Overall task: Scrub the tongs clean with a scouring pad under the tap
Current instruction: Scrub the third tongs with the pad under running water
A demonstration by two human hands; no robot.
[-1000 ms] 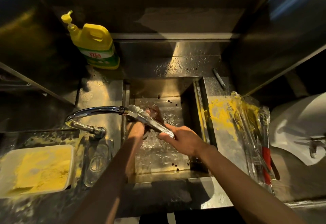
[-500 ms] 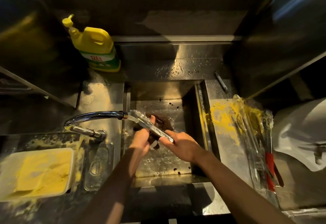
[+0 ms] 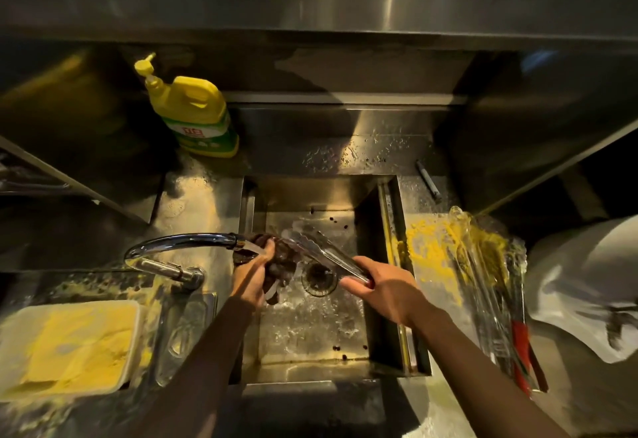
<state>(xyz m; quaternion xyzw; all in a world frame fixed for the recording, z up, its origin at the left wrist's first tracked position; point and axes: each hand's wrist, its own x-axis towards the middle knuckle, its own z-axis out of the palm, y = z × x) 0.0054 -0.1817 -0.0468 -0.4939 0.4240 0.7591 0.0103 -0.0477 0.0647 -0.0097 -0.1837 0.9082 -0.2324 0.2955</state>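
Observation:
Metal tongs (image 3: 322, 251) slant over the steel sink (image 3: 374, 265), tips up-left near the tap spout. My right hand (image 3: 383, 287) grips their handle end at the lower right. My left hand (image 3: 253, 279) holds a dark scouring pad (image 3: 281, 261) beside the tongs' tips, directly below the chrome tap (image 3: 179, 242). Water runs from the spout onto my left hand and the pad. Part of the pad is hidden by my fingers.
A yellow detergent bottle (image 3: 196, 116) stands behind the sink at the left. A white tray of yellow residue (image 3: 69, 348) lies at the lower left. More utensils with red handles (image 3: 500, 306) lie on the right counter amid yellow smears. A small dark stick (image 3: 428, 180) lies at the back right.
My left hand with the pad has slid up toward the tongs' tips under the spout. My right hand has pulled the handle end rightward, exposing the drain.

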